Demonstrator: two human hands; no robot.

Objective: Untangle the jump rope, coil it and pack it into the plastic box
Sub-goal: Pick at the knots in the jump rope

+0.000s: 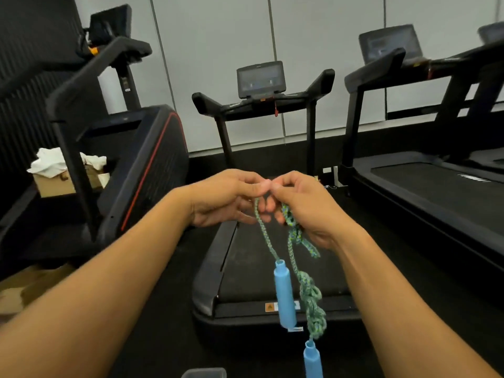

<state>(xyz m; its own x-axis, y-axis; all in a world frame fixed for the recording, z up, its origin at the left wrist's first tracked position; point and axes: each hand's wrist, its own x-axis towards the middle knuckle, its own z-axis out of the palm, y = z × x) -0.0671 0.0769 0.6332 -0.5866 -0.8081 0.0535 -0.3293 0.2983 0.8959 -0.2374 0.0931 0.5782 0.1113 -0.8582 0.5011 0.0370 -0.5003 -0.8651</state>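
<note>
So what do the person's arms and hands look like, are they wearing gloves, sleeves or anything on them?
Nothing shows on them. Both forearms are bare from the picture's lower edge up to the wrists: no sleeves, watch or bracelet. The left hand and right hand are bare too, without gloves, and no rings can be made out. The fingernails look short and unpainted.
</note>
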